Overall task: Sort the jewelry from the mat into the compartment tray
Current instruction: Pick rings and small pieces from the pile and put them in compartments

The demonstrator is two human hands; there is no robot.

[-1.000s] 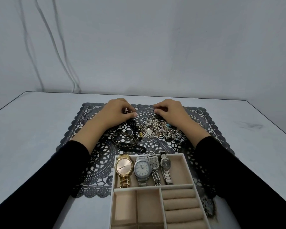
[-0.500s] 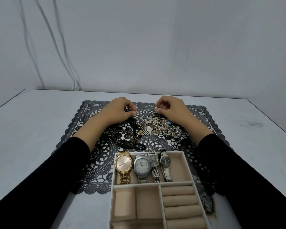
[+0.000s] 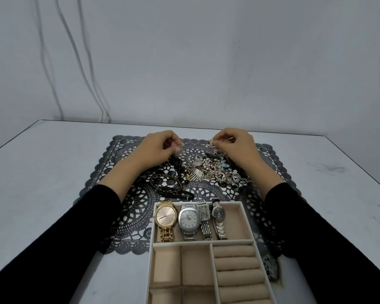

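A tangled pile of silver jewelry (image 3: 208, 172) with pearls and shell pendants lies on the black lace mat (image 3: 123, 216). Dark bracelets (image 3: 169, 185) lie at the pile's left. My left hand (image 3: 158, 148) hovers over the mat's far part and pinches a small silver piece (image 3: 180, 148) at its fingertips. My right hand (image 3: 235, 145) pinches a thin silver chain (image 3: 212, 143) that trails down into the pile. The beige compartment tray (image 3: 248, 218) stands near me; its top compartment holds several watches (image 3: 189, 220).
A small ring (image 3: 117, 154) lies alone at the mat's far left. The tray's lower part has small square compartments (image 3: 180, 266) and ring rolls (image 3: 235, 264). The grey table (image 3: 42, 183) stretches to a wall with hanging cables (image 3: 81, 69).
Both hands have lifted off the pile and drawn apart, toward the mat's far edge. The right hand has pulled a chain up out of the tangle.
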